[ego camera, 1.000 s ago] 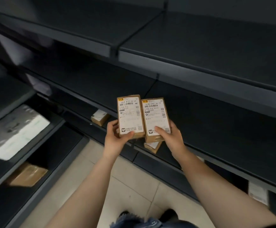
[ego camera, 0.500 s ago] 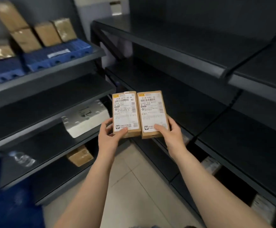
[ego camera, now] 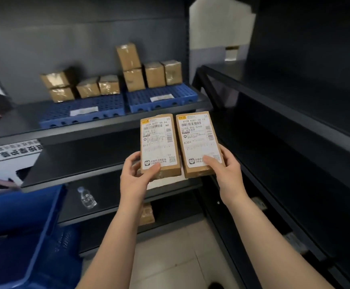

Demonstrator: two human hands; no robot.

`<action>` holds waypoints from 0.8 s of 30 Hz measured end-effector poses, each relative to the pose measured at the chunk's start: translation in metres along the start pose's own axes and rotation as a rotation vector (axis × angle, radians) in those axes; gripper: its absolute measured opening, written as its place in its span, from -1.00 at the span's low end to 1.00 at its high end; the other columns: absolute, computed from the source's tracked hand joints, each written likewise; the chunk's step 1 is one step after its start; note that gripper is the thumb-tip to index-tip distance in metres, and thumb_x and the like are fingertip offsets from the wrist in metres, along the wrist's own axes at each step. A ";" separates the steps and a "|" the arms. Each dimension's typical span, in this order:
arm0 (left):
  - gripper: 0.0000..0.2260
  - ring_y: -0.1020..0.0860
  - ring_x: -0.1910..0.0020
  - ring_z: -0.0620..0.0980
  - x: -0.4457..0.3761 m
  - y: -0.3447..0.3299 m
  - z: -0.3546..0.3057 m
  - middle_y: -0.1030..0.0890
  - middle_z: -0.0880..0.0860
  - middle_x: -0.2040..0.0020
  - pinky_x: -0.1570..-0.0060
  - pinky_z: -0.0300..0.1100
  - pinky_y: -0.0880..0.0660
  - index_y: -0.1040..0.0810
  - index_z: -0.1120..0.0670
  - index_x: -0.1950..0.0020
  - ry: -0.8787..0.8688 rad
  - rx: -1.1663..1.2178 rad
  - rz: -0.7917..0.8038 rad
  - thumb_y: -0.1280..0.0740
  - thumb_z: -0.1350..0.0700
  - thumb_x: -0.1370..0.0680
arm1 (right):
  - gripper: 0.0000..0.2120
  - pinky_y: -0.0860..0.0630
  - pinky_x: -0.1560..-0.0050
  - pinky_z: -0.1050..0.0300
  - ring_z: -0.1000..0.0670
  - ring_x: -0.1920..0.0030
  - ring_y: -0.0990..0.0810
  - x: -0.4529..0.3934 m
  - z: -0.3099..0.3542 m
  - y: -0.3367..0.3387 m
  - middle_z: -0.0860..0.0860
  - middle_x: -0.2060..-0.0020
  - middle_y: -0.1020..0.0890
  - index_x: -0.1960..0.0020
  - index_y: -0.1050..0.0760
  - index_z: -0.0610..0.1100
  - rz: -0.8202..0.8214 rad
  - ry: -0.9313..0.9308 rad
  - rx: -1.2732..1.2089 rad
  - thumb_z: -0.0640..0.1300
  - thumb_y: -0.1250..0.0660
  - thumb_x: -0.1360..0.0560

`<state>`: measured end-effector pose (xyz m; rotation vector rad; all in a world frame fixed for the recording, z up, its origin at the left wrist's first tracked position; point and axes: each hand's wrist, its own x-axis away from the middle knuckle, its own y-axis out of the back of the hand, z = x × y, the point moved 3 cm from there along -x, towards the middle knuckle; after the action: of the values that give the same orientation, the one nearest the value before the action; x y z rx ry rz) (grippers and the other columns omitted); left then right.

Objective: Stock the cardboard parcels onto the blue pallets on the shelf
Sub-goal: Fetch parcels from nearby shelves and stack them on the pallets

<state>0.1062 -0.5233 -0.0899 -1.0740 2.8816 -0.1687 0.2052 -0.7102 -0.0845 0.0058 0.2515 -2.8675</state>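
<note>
The person is mid-carry: the left hand grips one labelled parcel, the right hand another, held below the shelf's front edge. Next, lift each onto a blue pallet.

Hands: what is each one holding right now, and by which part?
Left hand grips the brown cardboard parcel labelled B127 at its near end; right hand grips the brown cardboard parcel labelled K301 likewise, thumbs on top.

Left parcel label: "B127"; right parcel label: "K301", "5128 K301-36 13"
</note>
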 end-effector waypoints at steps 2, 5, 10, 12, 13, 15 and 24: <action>-0.58 -0.56 -0.13 0.00 -0.010 0.010 -0.013 -0.55 0.01 -0.18 -0.08 0.02 -0.55 -0.44 -0.19 -0.10 -0.042 0.001 -0.040 -0.50 0.12 -0.35 | -0.52 -0.56 -0.13 0.07 0.06 -0.14 -0.60 -0.014 0.007 -0.018 0.03 -0.16 -0.60 -0.35 -0.39 -0.03 0.045 0.004 -0.023 -0.19 -0.39 -0.46; -0.58 -0.57 -0.07 -0.04 -0.028 0.025 -0.027 -0.55 -0.01 -0.14 0.00 -0.06 -0.56 -0.43 -0.16 -0.11 -0.075 0.003 -0.125 -0.49 0.16 -0.37 | -0.54 -0.58 -0.07 0.12 0.08 -0.11 -0.61 -0.038 0.013 -0.047 0.06 -0.12 -0.62 -0.32 -0.41 -0.02 0.105 0.014 -0.040 -0.20 -0.40 -0.45; -0.58 -0.52 -0.04 -0.13 -0.065 0.044 -0.045 -0.53 -0.12 -0.07 0.03 -0.14 -0.52 -0.42 -0.16 -0.13 -0.115 -0.042 -0.228 -0.48 0.14 -0.38 | -0.54 -0.57 -0.12 -0.01 0.02 -0.12 -0.62 -0.083 0.014 -0.095 0.04 -0.11 -0.63 -0.32 -0.43 -0.02 0.215 0.000 -0.069 -0.20 -0.40 -0.45; -0.58 -0.51 -0.07 -0.13 -0.084 0.051 -0.048 -0.52 -0.13 -0.07 -0.04 -0.09 -0.52 -0.42 -0.21 -0.10 -0.125 -0.062 -0.278 -0.49 0.11 -0.37 | -0.54 -0.57 -0.12 0.00 0.03 -0.11 -0.62 -0.103 0.013 -0.113 0.04 -0.11 -0.63 -0.32 -0.43 0.00 0.241 -0.002 -0.079 -0.20 -0.40 -0.45; -0.59 -0.51 -0.10 -0.10 -0.094 0.054 -0.050 -0.53 -0.12 -0.09 -0.08 -0.05 -0.51 -0.42 -0.22 -0.09 -0.127 -0.069 -0.300 -0.49 0.10 -0.37 | -0.54 -0.58 -0.10 0.03 0.05 -0.10 -0.62 -0.113 0.014 -0.122 0.04 -0.11 -0.63 -0.32 -0.43 0.00 0.249 -0.003 -0.080 -0.20 -0.40 -0.45; -0.60 -0.51 -0.15 -0.05 -0.114 0.060 -0.055 -0.53 -0.11 -0.11 -0.12 0.01 -0.52 -0.43 -0.24 -0.06 -0.134 -0.071 -0.332 -0.50 0.09 -0.36 | -0.53 -0.59 -0.03 0.13 0.08 -0.08 -0.62 -0.132 0.015 -0.138 0.06 -0.11 -0.62 -0.33 -0.41 0.01 0.273 -0.007 -0.083 -0.19 -0.40 -0.46; -0.59 -0.50 -0.19 0.03 -0.201 0.074 -0.072 -0.51 -0.01 -0.23 -0.17 0.11 -0.50 -0.43 -0.27 -0.06 -0.181 -0.055 -0.410 -0.50 0.06 -0.34 | -0.52 -0.58 -0.06 0.08 0.03 -0.08 -0.62 -0.216 0.022 -0.198 -0.01 -0.12 -0.63 -0.35 -0.40 -0.06 0.367 -0.051 -0.164 -0.22 -0.39 -0.46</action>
<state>0.2027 -0.3304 -0.0234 -1.5897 2.4906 -0.0080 0.3631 -0.4695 -0.0236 -0.0477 0.4268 -2.4728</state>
